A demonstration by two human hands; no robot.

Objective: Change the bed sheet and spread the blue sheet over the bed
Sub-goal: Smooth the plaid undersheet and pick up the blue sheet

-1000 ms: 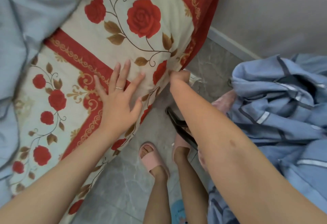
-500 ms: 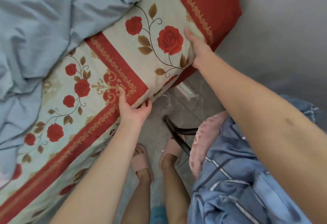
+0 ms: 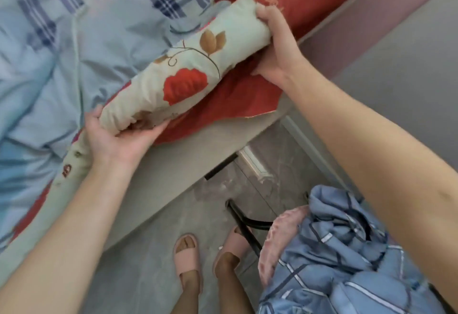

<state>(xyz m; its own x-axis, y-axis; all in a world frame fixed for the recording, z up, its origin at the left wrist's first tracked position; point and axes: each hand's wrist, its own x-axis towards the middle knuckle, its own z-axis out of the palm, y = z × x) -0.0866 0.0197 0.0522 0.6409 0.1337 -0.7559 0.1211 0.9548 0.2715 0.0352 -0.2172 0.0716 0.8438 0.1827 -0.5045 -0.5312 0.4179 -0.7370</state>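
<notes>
Left grip [image 3: 119, 137] and right grip [image 3: 272, 48] each clutch an end of the rolled floral sheet [image 3: 188, 75]; crumpled blue sheet [image 3: 86, 53] alongside, bare mattress [image 3: 198, 155] edge below, striped bundle [image 3: 347, 264] nearby.

The rolled-up sheet [image 3: 188, 75] is over the mattress [image 3: 198, 155] at its right edge, with loose bedding [image 3: 62, 65] left of it, and on the floor [image 3: 148, 251] near right stands a chair [image 3: 241, 224] bearing heaped bedding [image 3: 347, 251].

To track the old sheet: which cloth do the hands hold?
The floral sheet, cream with red roses; the plain blue sheet and the striped bundle are not held.
</notes>
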